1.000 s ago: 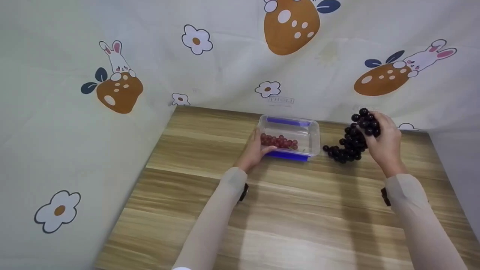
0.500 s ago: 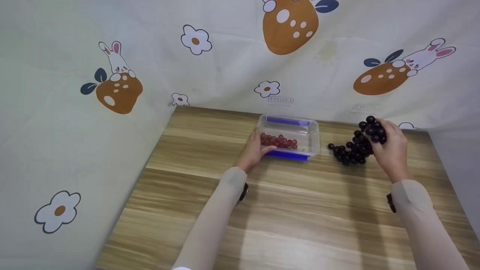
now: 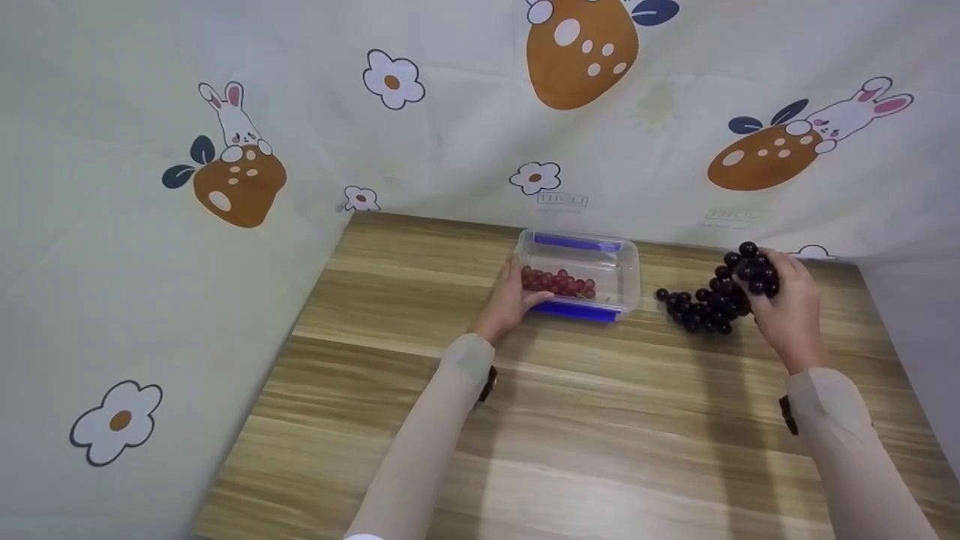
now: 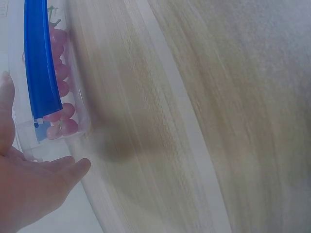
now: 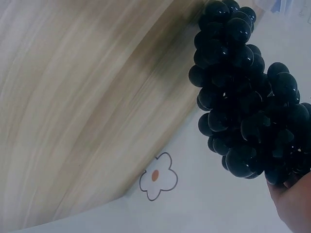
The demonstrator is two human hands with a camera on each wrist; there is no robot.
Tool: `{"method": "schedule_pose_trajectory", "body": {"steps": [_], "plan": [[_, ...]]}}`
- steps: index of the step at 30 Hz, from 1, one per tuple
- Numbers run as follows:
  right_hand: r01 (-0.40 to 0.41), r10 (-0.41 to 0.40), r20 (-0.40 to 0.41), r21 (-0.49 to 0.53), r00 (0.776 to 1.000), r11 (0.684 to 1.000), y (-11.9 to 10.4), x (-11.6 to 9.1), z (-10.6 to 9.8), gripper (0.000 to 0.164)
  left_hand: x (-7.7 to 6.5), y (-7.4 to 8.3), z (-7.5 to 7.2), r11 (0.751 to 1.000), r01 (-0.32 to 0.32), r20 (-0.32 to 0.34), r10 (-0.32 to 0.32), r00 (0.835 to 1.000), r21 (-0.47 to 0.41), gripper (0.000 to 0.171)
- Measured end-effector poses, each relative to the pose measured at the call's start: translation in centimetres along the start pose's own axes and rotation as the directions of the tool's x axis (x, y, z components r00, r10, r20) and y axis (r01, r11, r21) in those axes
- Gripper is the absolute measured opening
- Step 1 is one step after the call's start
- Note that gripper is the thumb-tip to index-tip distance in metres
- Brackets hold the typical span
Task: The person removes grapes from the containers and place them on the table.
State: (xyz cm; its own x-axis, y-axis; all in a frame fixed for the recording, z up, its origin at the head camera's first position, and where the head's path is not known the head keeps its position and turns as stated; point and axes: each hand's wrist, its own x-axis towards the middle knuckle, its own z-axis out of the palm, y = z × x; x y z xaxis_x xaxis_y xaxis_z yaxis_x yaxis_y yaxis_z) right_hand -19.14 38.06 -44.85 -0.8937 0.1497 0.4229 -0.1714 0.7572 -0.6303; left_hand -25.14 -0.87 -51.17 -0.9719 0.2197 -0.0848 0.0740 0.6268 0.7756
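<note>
On the right side of the head view, my right hand [image 3: 789, 304] grips a bunch of dark grapes [image 3: 701, 311] near its upper end. The rest of the bunch hangs leftward, close over the table; in the right wrist view the dark grapes [image 5: 233, 97] largely hide the hand. My left hand [image 3: 508, 304] lies at the front left corner of a clear plastic container [image 3: 628, 281] with blue clips. Its fingers run straight along the left wall and its thumb touches the front rim. Inside the container, toward its left, lies a bunch of red grapes [image 3: 559, 283].
The container stands on a wood-grain table [image 3: 600, 420], near the back edge. Pale printed cloth [image 3: 450, 142] with rabbits and flowers hangs behind the table and along both sides. Dark wrist straps [image 3: 487, 384] show at the cuffs.
My right hand has moved a little to the right and toward me, lowering slightly, with the dark grapes in it. The left hand and the container have stayed in place.
</note>
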Motion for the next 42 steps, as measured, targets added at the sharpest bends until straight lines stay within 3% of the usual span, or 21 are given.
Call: {"method": "schedule_pose_trajectory", "body": {"steps": [15, 21, 33, 42], "plan": [[-0.077, 0.077, 0.003, 0.015, 0.997, 0.997, 2.0, -1.8, -0.4, 0.054, -0.2, 0.2, 0.0, 1.000, -0.012, -0.022, 0.011, 1.000, -0.015, 0.102], [-0.102, 0.102, 0.019, -0.024, 0.995, 0.994, 2.6, -2.4, -0.7, 0.054, -0.2, 0.1, -0.1, 1.000, -0.014, -0.011, 0.014, 1.000, -0.024, 0.101], [-0.241, 0.242, 0.039, -0.037, 0.969, 0.970, 4.0, -3.8, -1.2, 0.060, -0.2, 0.2, -0.2, 1.000, -0.010, 0.010, 0.010, 1.000, -0.004, 0.100], [-0.274, 0.274, 0.017, -0.010, 0.962, 0.962, 5.2, -5.5, -1.3, 0.058, -0.2, 0.0, 0.0, 0.999, -0.029, -0.006, 0.029, 1.000, -0.026, 0.098]]}}
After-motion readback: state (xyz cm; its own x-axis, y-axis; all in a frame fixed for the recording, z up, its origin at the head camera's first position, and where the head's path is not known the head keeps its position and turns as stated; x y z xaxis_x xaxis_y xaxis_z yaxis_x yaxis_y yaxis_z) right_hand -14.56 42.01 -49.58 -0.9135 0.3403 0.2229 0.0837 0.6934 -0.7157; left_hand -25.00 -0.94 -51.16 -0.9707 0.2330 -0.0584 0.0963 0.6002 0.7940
